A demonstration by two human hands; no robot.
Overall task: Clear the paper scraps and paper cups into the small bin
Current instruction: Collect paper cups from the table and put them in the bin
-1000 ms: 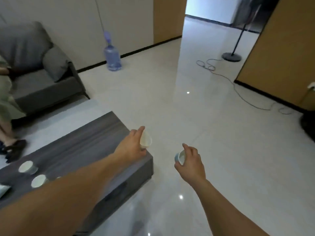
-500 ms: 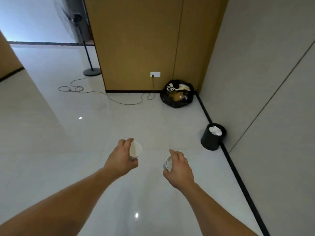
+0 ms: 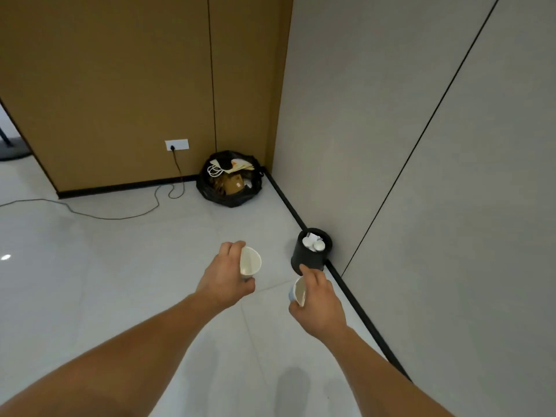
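Paper cup 1 (image 3: 250, 264) gripped in left hand (image 3: 225, 278), paper cup 2 (image 3: 299, 291) gripped in right hand (image 3: 319, 302), over glossy pale floor (image 3: 120, 281) | small bin (image 3: 307, 261): against grey wall (image 3: 391, 145), white scraps (image 3: 313, 243) inside, just beyond right hand | corner: black rubbish bag (image 3: 228, 198), socket (image 3: 177, 144), cable (image 3: 120, 218)

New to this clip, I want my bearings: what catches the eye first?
The left hand and right hand reach forward mid-frame, each gripping a white paper cup: left cup, right cup. Just beyond, a small black bin stands against the grey wall, white scraps inside; a black rubbish bag sits in the corner.
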